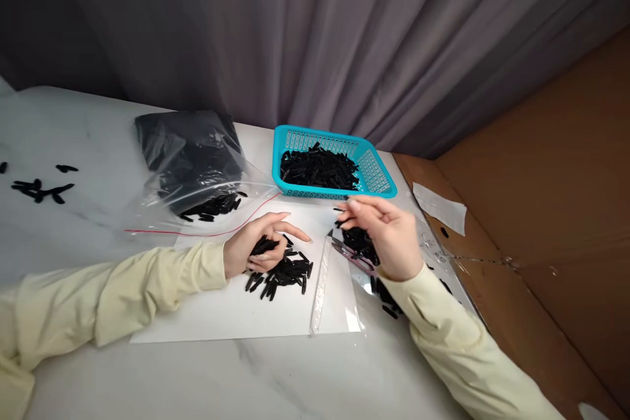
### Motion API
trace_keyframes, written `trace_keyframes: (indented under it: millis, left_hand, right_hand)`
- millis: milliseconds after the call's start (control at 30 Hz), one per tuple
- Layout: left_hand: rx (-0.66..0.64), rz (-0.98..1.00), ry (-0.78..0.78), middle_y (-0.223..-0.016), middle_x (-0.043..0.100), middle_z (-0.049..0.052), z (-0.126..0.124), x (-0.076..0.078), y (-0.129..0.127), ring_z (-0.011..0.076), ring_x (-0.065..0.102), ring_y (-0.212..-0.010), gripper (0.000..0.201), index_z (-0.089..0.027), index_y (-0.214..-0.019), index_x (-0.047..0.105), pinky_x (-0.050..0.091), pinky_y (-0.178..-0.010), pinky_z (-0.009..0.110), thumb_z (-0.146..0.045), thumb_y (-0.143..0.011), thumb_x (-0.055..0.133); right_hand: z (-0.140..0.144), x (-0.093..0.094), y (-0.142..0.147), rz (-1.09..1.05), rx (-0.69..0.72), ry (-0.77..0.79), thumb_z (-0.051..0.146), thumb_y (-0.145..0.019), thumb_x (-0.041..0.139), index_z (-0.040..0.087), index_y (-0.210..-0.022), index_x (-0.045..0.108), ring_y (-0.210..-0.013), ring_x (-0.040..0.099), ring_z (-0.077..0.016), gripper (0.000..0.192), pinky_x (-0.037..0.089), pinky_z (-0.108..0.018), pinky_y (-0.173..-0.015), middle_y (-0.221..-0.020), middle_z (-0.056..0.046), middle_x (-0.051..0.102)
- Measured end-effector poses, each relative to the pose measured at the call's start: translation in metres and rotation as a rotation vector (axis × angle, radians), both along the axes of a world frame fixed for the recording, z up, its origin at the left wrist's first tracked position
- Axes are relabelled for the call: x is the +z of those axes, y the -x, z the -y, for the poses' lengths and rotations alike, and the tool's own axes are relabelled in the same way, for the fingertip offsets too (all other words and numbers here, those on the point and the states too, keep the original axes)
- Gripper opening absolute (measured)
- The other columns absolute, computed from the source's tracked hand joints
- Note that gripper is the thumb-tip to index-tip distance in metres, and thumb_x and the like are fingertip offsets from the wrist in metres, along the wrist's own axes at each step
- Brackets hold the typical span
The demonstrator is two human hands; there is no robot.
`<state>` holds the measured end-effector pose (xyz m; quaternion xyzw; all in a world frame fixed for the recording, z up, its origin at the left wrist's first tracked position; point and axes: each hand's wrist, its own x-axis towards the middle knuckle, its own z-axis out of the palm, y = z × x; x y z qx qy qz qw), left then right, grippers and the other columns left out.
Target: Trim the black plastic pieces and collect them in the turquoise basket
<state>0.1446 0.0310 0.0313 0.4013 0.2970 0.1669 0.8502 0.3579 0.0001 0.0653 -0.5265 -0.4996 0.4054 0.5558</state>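
1. Spreading across the whole lower view is the table (73, 125), white with faint grey veins, set against a grey curtain (344, 33) and a brown board (556, 177) on the right
2. Next in size is the big bag (197, 164), clear plastic with a red seal line, lying left of centre at the back; it holds a dark mass, and some black pieces lie near its mouth
3. A white sheet (221, 315) lies flat in front of the person, under both hands
4. The basket (374, 170) – turquoise, with slotted walls – stands behind the sheet, just beside the big bag, and is partly filled with black pieces
5. A small bag (319, 289), clear, lies at the right edge of the sheet, with a few pieces in it under the right hand
6. The left hand (256, 246) rests on the sheet, palm turned up and fingers curled around a bunch of pieces; the forefinger points out to the right
7. The right hand (388, 236) hovers over the small bag, fingertips drawn together – they seem to pinch a piece, but it is too small to be sure
8. The pile (285, 275) of narrow black pieces lies on the sheet, touching the left hand
9. A paper slip (440, 207) lies near the board
10. Loose strays (39, 189) lie well apart at the far left
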Motion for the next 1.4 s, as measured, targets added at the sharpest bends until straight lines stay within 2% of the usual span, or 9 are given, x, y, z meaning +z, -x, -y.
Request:
trace_keyframes:
  millis: [67,167,267,333,400,500,700,1033,1400]
  left_hand:
    - [-0.015,0.066,0.156,-0.036,0.03,-0.007,-0.01,-0.002,0.002,0.0058,0.011,-0.029,0.051,-0.006,-0.099,0.059,0.01,-0.024,0.015,-0.045,-0.088,0.029]
    - [-0.052,0.129,0.247,-0.037,0.033,-0.007,-0.019,-0.006,0.004,0.006,0.007,-0.03,0.05,-0.008,-0.103,0.056,0.01,-0.024,0.014,-0.044,-0.089,0.025]
    - [-0.14,0.145,0.247,-0.036,0.038,-0.005,-0.02,-0.009,0.003,0.0063,0.008,-0.028,0.052,-0.011,-0.106,0.054,0.01,-0.024,0.014,-0.047,-0.089,0.021]
    - [-0.185,0.145,0.235,-0.035,0.04,-0.004,-0.019,-0.01,0.002,0.0066,0.01,-0.026,0.053,-0.013,-0.098,0.055,0.011,-0.024,0.014,-0.05,-0.089,0.019]
    - [-0.193,0.14,0.249,-0.034,0.037,-0.003,-0.019,-0.012,0.0,0.0063,0.012,-0.025,0.057,-0.014,-0.072,0.054,0.011,-0.023,0.014,-0.057,-0.086,0.018]
    - [-0.2,0.126,0.318,-0.031,0.027,-0.004,-0.02,-0.015,-0.001,0.0053,0.011,-0.026,0.061,-0.018,-0.048,0.033,0.008,-0.022,0.014,-0.068,-0.079,0.017]
    - [-0.321,0.145,0.301,-0.034,0.025,-0.005,-0.019,-0.02,-0.003,0.0049,0.011,-0.027,0.063,-0.019,-0.047,0.03,0.009,-0.023,0.015,-0.075,-0.074,0.019]
    - [-0.423,0.093,0.164,-0.034,0.025,-0.003,-0.014,-0.015,-0.006,0.0052,0.017,-0.025,0.07,-0.017,-0.038,0.031,0.011,-0.023,0.016,-0.076,-0.073,0.018]
    - [-0.334,0.002,0.202,-0.035,0.023,-0.005,-0.012,-0.015,-0.006,0.0041,0.016,-0.027,0.068,-0.018,-0.038,0.028,0.011,-0.023,0.015,-0.081,-0.066,0.029]
  right_hand:
    - [-0.031,0.01,-0.011,0.227,-0.007,-0.093,0.03,-0.079,0.061,0.014,-0.091,0.064,-0.073,0.067,-0.0209,0.02,0.055,-0.037,-0.066,-0.089,-0.011,0.071]
    - [-0.067,0.021,-0.014,0.767,0.004,-0.202,0.019,-0.08,0.056,0.012,-0.102,0.062,-0.087,0.065,-0.0276,0.024,0.049,-0.045,-0.08,-0.09,-0.014,0.07]
    - [-0.07,0.023,0.007,0.986,0.071,-0.292,0.015,-0.079,0.057,0.014,-0.093,0.066,-0.091,0.062,-0.0276,0.017,0.046,-0.043,-0.084,-0.094,-0.013,0.07]
    - [-0.053,0.02,0.03,0.989,0.199,-0.34,0.018,-0.081,0.057,0.017,-0.084,0.067,-0.084,0.063,-0.0228,0.011,0.048,-0.035,-0.078,-0.087,-0.009,0.071]
    - [-0.033,0.014,0.052,0.981,0.473,-0.437,0.017,-0.085,0.051,0.018,-0.084,0.065,-0.077,0.061,-0.0195,0.014,0.048,-0.032,-0.074,-0.082,-0.007,0.07]
    - [-0.014,0.004,0.072,0.958,0.655,-0.465,0.008,-0.082,0.049,0.016,-0.09,0.061,-0.082,0.059,-0.0197,0.017,0.047,-0.031,-0.074,-0.088,-0.01,0.067]
    - [-0.014,-0.006,0.075,0.86,0.667,-0.291,0.001,-0.071,0.052,0.018,-0.073,0.05,-0.062,0.05,-0.0132,0.017,0.044,-0.024,-0.059,-0.071,-0.002,0.056]
    - [-0.003,-0.008,0.069,0.794,0.625,-0.304,0.008,-0.076,0.05,0.02,-0.068,0.044,-0.055,0.047,-0.0108,0.016,0.04,-0.022,-0.054,-0.063,0.001,0.054]
    - [0.006,-0.015,0.066,0.996,0.624,-0.398,0.017,-0.088,0.037,0.019,-0.084,0.048,-0.065,0.055,-0.0164,0.012,0.044,-0.026,-0.058,-0.075,-0.007,0.059]
